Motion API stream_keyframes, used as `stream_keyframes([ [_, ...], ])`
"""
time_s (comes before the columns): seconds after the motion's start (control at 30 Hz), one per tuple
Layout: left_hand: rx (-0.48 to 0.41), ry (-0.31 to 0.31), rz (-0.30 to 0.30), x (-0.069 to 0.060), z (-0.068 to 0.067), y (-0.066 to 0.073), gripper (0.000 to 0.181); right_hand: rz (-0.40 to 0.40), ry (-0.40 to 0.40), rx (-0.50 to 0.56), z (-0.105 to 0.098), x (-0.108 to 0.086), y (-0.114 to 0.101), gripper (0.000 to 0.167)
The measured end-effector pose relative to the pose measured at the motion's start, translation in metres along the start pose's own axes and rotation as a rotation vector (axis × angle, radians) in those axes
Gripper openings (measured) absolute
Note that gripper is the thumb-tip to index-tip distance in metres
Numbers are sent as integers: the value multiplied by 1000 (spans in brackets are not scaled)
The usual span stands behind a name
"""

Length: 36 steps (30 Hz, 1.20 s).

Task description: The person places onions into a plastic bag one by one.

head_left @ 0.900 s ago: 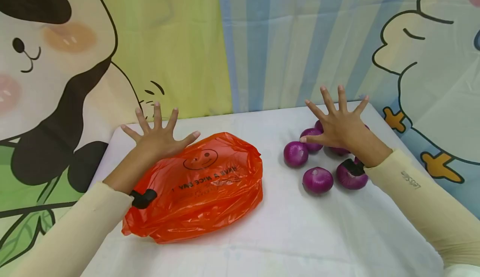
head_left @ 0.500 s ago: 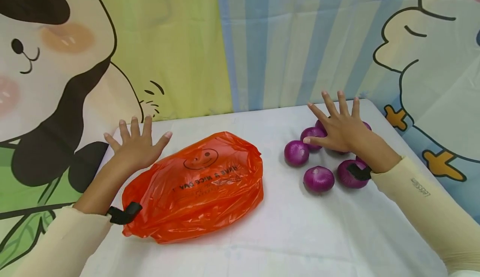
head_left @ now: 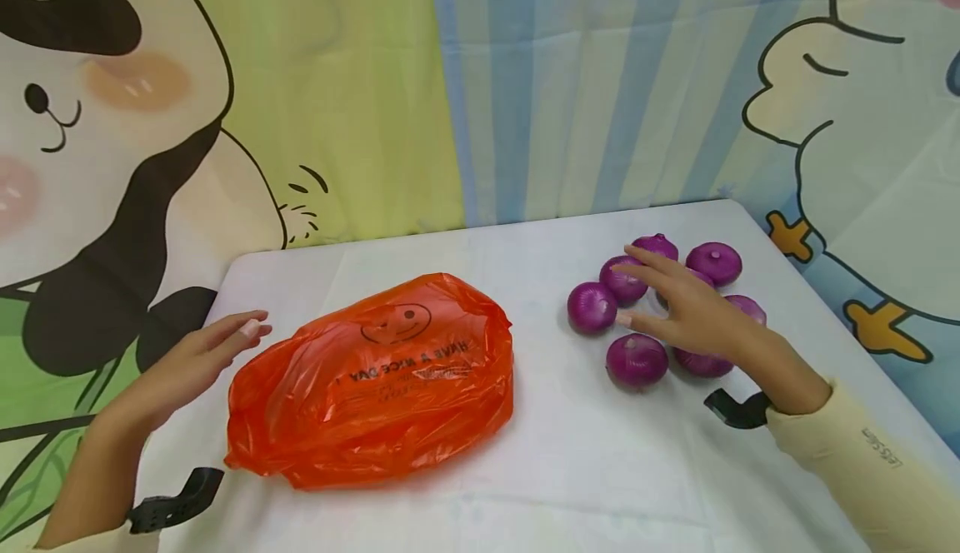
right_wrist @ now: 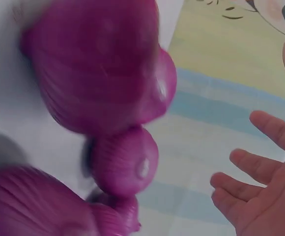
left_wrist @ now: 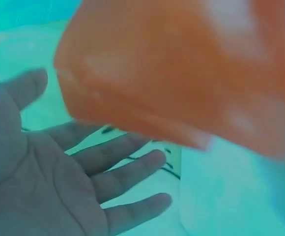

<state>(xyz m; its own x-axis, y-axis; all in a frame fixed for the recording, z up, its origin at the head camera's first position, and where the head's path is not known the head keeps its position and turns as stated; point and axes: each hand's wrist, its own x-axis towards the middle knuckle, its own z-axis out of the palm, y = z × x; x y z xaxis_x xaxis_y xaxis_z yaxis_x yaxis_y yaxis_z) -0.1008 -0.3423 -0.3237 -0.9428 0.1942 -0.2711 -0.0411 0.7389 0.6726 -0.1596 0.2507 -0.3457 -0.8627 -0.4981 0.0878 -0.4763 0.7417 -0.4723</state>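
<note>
An orange-red plastic bag (head_left: 375, 403) with a printed smiley and mirrored lettering lies puffed up on the left half of the table. My left hand (head_left: 191, 366) hovers just left of it, fingers extended, holding nothing; in the left wrist view the palm and spread fingers show beside the blurred bag (left_wrist: 172, 73). Several purple onions (head_left: 636, 362) lie grouped on the right. Above them my right hand (head_left: 693, 307) is held with loosely straight fingers and hides some of them. Onions (right_wrist: 125, 162) fill the left of the right wrist view, apart from the spread fingers.
A white cloth covers the table (head_left: 570, 461). Behind it hangs a printed backdrop (head_left: 525, 87) with a panda, stripes and a white character. A black strap (head_left: 176, 503) sits at the left wrist, another strap (head_left: 738, 410) at the right.
My left hand has moved left and down, off the bag, turning sideways. The right hand has lowered and turned sideways over the onions, its fingers less spread. The bag has shifted slightly left.
</note>
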Motion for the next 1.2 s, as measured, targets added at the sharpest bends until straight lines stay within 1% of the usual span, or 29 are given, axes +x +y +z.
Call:
stream_keyframes([
  [0.07,-36,-8,10,-3,4,-6,63,-12,9,42,7,-8,-1,67],
  [0.13,-73,-4,14,-4,11,-12,67,-27,19,81,13,-14,-1,66],
  [0.2,-118,23,19,-4,20,-16,70,-32,28,110,19,-19,0,65],
  [0.3,-197,69,27,-1,33,-22,69,-20,37,125,26,-26,2,66],
  [0.37,-300,78,52,0,42,-25,65,-7,33,126,30,-30,4,67],
  [0.47,-540,46,113,1,52,-25,56,9,18,128,37,-34,5,70],
  [0.53,-717,20,153,1,56,-22,52,8,4,121,41,-36,6,73],
  [0.6,-850,11,165,2,57,-16,50,3,-7,115,45,-37,7,76],
  [0.67,-923,15,148,4,59,-9,50,-1,-10,107,48,-39,7,78],
  [0.73,-946,32,114,6,60,-2,51,-2,-13,106,51,-41,8,78],
  [0.77,-943,36,94,7,61,0,52,-3,-14,107,52,-41,8,79],
  [0.83,-908,41,65,10,63,4,55,1,-29,106,54,-41,8,78],
  [0.9,-877,46,53,13,65,5,54,0,-52,100,57,-40,9,76],
  [1.0,-859,60,44,16,68,6,49,-4,-70,91,60,-39,11,72],
  [1.1,-870,79,36,20,70,7,46,-18,-61,91,62,-38,12,67],
  [1.2,-853,96,22,23,70,9,47,-30,-55,96,64,-37,12,62],
])
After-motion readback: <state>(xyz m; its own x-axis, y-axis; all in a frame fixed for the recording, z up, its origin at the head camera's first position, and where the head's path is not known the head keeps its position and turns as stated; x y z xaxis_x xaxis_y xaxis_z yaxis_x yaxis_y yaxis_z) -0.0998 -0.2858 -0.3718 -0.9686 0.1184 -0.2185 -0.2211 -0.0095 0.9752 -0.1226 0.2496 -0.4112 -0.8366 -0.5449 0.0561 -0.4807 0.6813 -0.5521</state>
